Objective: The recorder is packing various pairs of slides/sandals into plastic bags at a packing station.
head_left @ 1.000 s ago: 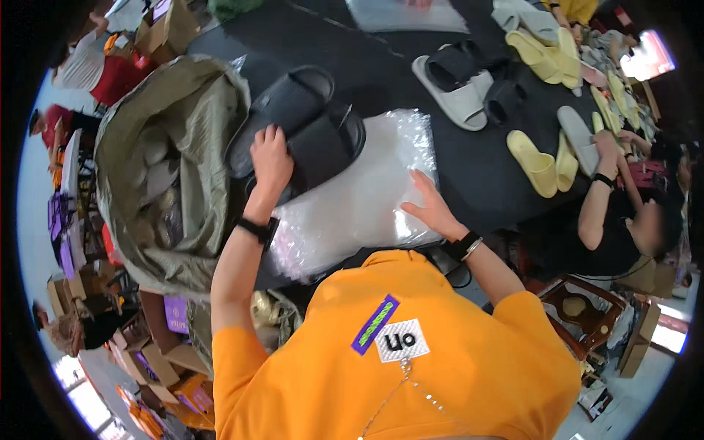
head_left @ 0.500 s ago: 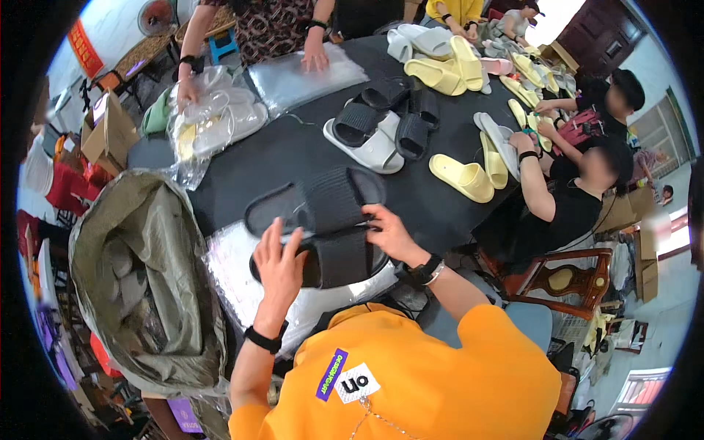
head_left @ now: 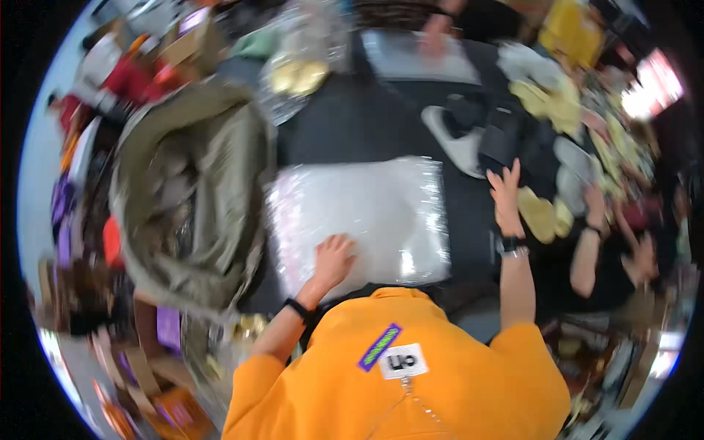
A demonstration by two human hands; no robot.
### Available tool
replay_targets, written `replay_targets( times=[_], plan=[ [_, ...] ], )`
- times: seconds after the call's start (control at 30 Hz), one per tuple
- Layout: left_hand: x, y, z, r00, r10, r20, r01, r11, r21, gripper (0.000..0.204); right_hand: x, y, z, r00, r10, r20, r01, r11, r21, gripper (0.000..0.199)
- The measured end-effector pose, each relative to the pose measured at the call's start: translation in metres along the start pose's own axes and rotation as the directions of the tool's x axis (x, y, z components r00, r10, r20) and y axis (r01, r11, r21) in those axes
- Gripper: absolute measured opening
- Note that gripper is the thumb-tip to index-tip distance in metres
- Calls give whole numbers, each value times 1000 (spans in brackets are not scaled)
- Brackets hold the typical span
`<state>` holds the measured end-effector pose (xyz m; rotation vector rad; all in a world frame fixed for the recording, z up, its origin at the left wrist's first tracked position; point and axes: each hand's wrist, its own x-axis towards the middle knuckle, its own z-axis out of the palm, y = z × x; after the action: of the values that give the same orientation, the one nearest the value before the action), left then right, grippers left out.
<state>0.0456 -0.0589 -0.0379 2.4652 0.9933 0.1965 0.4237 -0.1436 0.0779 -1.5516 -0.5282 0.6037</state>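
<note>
My left hand (head_left: 335,260) lies on a stack of clear plastic bags (head_left: 359,213) in front of me, fingers partly bent and nothing visible in them. Stretched out to the right, my right hand (head_left: 506,196) has its fingers apart, just short of a black slipper (head_left: 500,137). That slipper belongs to a small pile with another dark slipper (head_left: 466,112) and a light grey slipper (head_left: 445,139). Blur hides whether the right fingertips touch the black slipper.
A large olive sack (head_left: 253,158) stands open at the left with bagged things inside. Yellow slippers (head_left: 537,215) lie right of my reach, near a co-worker's arm (head_left: 587,257). Across the black table (head_left: 337,132), another person's hand (head_left: 434,40) rests over clear bags (head_left: 418,62).
The black slippers that I held over the bags are gone from there. My left hand has come down onto the bags; my right has reached out rightward. The view has turned and blurred.
</note>
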Motion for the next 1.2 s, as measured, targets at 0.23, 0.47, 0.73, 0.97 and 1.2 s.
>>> replay_targets(
  times=[0.23,0.47,0.73,0.97,1.2],
  plan=[
    [13,-23,-79,914,-175,-365,73,958,-276,23,-90,71,57,602,115,790,633,534,-561,64],
    [-23,-201,-164,347,-506,-789,570,782,-251,31,-125,95,63,549,359,755,684,327,-652,62],
    [-33,-247,-214,-154,-781,-605,569,430,-701,51,-123,88,71,534,386,752,639,399,-658,58],
    [-11,-299,-226,-103,-657,-747,675,505,-538,53,-119,102,67,539,326,777,661,409,-630,56],
    [-17,-414,-203,-267,-929,-256,377,144,-915,70,-120,107,69,565,256,785,672,409,-617,55]
  ],
)
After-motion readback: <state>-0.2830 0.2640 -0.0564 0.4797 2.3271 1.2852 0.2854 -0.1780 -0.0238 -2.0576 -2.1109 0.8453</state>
